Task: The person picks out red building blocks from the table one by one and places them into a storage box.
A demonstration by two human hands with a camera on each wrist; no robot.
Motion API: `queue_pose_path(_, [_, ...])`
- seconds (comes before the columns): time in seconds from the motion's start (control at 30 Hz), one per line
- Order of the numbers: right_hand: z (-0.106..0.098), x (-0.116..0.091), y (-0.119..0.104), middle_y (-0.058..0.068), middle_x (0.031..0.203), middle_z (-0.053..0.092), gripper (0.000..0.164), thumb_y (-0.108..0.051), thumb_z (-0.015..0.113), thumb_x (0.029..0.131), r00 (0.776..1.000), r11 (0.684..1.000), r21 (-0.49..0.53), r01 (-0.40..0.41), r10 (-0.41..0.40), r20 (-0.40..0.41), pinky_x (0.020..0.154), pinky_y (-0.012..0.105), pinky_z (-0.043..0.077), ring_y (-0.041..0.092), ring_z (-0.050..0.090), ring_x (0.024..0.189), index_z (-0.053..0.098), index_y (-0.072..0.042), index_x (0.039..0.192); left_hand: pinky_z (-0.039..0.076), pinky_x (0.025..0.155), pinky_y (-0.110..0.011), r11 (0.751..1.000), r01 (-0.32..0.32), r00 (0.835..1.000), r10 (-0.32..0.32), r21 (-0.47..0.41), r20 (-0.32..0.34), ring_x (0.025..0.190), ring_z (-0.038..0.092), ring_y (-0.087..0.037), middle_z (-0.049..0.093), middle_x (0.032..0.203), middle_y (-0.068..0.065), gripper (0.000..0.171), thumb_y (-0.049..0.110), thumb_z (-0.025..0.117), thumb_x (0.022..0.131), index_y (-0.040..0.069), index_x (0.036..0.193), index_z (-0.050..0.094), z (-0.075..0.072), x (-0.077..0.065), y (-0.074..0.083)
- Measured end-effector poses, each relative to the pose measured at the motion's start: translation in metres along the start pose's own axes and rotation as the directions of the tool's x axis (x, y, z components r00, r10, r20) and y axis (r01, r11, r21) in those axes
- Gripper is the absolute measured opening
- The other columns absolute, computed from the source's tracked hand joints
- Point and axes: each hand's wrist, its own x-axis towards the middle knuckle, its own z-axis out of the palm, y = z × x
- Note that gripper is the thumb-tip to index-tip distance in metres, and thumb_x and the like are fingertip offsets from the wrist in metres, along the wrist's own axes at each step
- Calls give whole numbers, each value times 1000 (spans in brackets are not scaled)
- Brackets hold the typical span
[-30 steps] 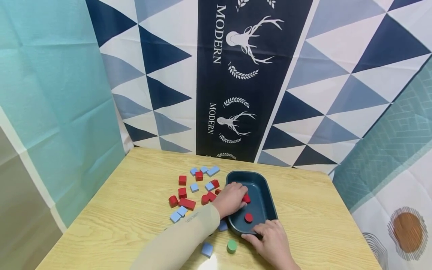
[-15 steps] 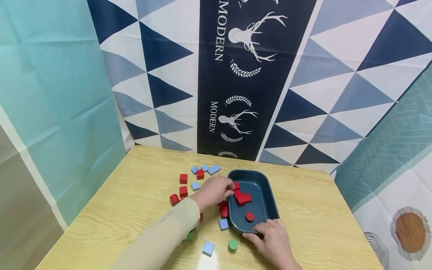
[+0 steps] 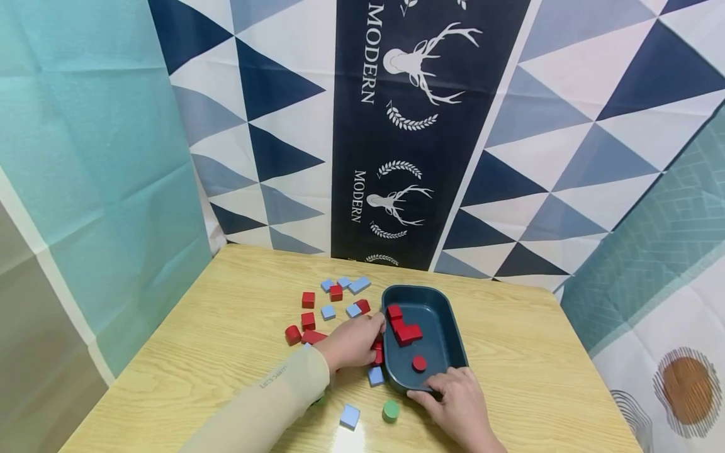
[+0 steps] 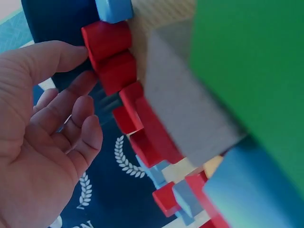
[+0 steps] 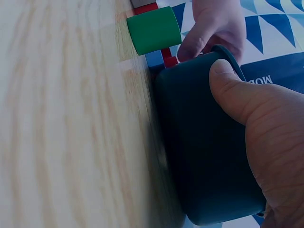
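A dark teal tray (image 3: pixel 438 346) holds several red blocks (image 3: pixel 409 334), one of them a short red cylinder (image 3: pixel 419 363). My right hand (image 3: pixel 457 402) grips its near right corner, thumb outside the wall and fingers over the rim. My left hand (image 3: pixel 352 343) is low at the tray's left side, over red blocks beside the wall. In the left wrist view its thumb and index tips are right at a red block (image 4: pixel 108 40), with the fingers loosely bent and a gap between them. The arm hides some blocks.
More red blocks (image 3: pixel 308 321) and blue blocks (image 3: pixel 359 285) lie scattered left of the tray. A blue block (image 3: pixel 349 416) and a green cylinder (image 3: pixel 390 411) are near the front. Patterned cloth (image 3: pixel 272 151) hangs behind the wooden table (image 3: pixel 521 365).
My left hand has let go of red blocks inside the tray and moved left, back out over the rim and down to the table blocks. My right hand keeps its grip.
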Motion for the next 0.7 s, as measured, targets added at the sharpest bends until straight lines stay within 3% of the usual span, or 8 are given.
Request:
queue_pose_path(0.13, [-1, 0, 0, -20, 59, 59, 27, -47, 86, 68, 1000, 1000, -6, -8, 8, 7, 63, 32, 37, 3, 45, 60, 68, -28, 62, 52, 70, -25, 1000, 20, 1000, -20, -18, -17, 77, 51, -10, 57, 89, 3, 43, 27, 82, 80, 16, 108, 52, 4, 0, 0])
queue_pose_path(0.37, [-2, 2, -1, -19, 59, 59, 27, -46, 86, 68, 1000, 1000, -6, -1, 1, 1, 64, 32, 37, 3, 45, 60, 67, -28, 62, 48, 61, -23, 1000, 0, 1000, 0, -18, -23, 66, 50, -5, 55, 77, 11, 39, 27, 82, 82, 20, 102, 49, 3, -4, 6])
queue_pose_path(0.7, [-2, 1, -2, -20, 59, 59, 27, -46, 86, 68, 1000, 1000, 0, 4, -4, -6, 63, 33, 37, 3, 45, 60, 66, -29, 62, 53, 68, -24, 996, -37, 999, 35, 82, 23, 66, 53, -5, 62, 77, 8, 46, 36, 81, 82, 20, 115, 54, 0, -13, 18])
